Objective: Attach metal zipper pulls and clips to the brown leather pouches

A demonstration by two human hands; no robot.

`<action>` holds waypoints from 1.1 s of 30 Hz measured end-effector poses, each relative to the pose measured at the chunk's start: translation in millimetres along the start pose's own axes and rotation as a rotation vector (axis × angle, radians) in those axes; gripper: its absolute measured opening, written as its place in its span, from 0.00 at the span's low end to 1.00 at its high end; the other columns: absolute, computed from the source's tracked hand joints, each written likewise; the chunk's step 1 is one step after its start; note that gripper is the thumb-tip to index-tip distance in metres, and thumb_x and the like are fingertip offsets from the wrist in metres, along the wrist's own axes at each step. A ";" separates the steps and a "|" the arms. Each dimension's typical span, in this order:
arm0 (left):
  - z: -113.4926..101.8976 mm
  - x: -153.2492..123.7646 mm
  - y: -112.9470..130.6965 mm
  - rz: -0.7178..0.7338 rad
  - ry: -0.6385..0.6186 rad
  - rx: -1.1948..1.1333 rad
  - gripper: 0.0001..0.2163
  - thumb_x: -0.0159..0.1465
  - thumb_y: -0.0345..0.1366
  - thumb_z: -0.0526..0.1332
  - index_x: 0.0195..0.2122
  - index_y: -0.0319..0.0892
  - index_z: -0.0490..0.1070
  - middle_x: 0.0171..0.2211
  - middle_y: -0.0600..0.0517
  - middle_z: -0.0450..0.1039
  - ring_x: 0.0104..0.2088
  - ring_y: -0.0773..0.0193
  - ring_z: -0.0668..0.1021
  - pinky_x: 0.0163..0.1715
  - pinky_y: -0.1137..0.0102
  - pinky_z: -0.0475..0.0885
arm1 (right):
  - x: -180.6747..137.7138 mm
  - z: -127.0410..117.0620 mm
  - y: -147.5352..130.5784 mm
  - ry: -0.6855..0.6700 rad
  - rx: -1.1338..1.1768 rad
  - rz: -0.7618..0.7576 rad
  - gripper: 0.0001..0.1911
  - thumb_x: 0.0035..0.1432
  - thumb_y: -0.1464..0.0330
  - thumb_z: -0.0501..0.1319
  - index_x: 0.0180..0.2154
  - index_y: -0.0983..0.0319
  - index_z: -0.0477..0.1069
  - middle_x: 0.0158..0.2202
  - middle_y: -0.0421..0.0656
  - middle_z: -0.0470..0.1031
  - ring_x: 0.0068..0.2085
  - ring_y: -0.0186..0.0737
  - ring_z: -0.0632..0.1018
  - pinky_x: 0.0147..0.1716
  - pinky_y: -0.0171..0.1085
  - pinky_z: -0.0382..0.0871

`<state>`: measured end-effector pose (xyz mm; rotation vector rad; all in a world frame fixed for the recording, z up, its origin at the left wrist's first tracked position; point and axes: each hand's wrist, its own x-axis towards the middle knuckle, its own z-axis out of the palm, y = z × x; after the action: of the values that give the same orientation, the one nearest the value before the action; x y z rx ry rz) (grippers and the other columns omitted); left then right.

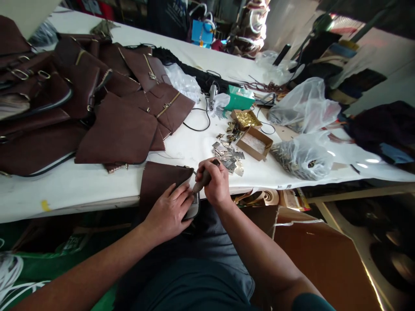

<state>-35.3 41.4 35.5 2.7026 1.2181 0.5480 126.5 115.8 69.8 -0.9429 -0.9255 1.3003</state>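
My right hand [216, 181] is closed in a fist around a hand tool with a thick brown handle [201, 182]. The handle slants down to the left, and the tool's working tip cannot be made out. Beside it, my left hand [173, 209] grips a dark brown leather bag piece [158, 177] at its right end, fingers across the top and thumb near the lower edge. Pale lining with a dark edge shows under the fingers. This piece lies at the table's front edge, partly overhanging my lap.
Brown leather bag parts [116, 129] with zips are piled on the white table [181, 149] at left. Loose metal plates [228, 156], a carton of gold-coloured fittings [245, 119], an open cardboard box [254, 143] and plastic bags [303, 155] lie to the right. A large carton [324, 255] stands below.
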 end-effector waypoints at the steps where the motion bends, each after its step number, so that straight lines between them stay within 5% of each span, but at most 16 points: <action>1: 1.3 -0.8 -1.1 0.001 0.006 0.000 0.26 0.65 0.45 0.70 0.60 0.35 0.77 0.62 0.35 0.78 0.68 0.40 0.72 0.72 0.45 0.62 | -0.6 2.4 0.6 -0.003 -0.027 -0.018 0.13 0.62 0.60 0.65 0.29 0.59 0.70 0.24 0.37 0.71 0.21 0.32 0.70 0.20 0.32 0.63; 10: 5.4 -2.9 -9.8 0.023 0.046 -0.065 0.28 0.64 0.43 0.72 0.60 0.29 0.76 0.60 0.34 0.79 0.68 0.39 0.72 0.72 0.46 0.63 | -9.1 9.5 3.7 -0.026 -0.195 0.013 0.20 0.66 0.55 0.63 0.26 0.57 0.62 0.19 0.34 0.66 0.19 0.32 0.65 0.19 0.34 0.60; 16: 6.2 -4.1 -8.0 0.005 0.071 -0.119 0.27 0.62 0.40 0.72 0.61 0.33 0.75 0.59 0.37 0.79 0.67 0.41 0.73 0.73 0.48 0.64 | -24.5 3.6 1.3 -0.183 -0.254 -0.140 0.19 0.68 0.60 0.64 0.25 0.57 0.64 0.22 0.36 0.68 0.23 0.34 0.67 0.26 0.37 0.64; 23: 9.3 -7.4 -6.8 0.002 0.114 -0.126 0.25 0.65 0.42 0.70 0.59 0.33 0.73 0.60 0.34 0.77 0.68 0.42 0.73 0.72 0.48 0.67 | -28.2 6.2 -23.4 -0.190 -0.172 -0.336 0.21 0.71 0.58 0.63 0.26 0.56 0.62 0.23 0.37 0.68 0.23 0.36 0.69 0.26 0.39 0.65; 33: 9.0 -4.2 -8.9 -0.015 0.108 -0.171 0.27 0.64 0.39 0.71 0.62 0.35 0.70 0.59 0.36 0.77 0.68 0.42 0.72 0.72 0.49 0.67 | -35.2 -8.1 3.6 -0.319 -0.325 -0.373 0.20 0.70 0.59 0.62 0.26 0.57 0.65 0.23 0.39 0.69 0.26 0.39 0.71 0.29 0.41 0.68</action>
<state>-40.7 44.5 23.7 2.5495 1.1570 0.7671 131.0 80.4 62.8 -0.7661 -1.5179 1.0096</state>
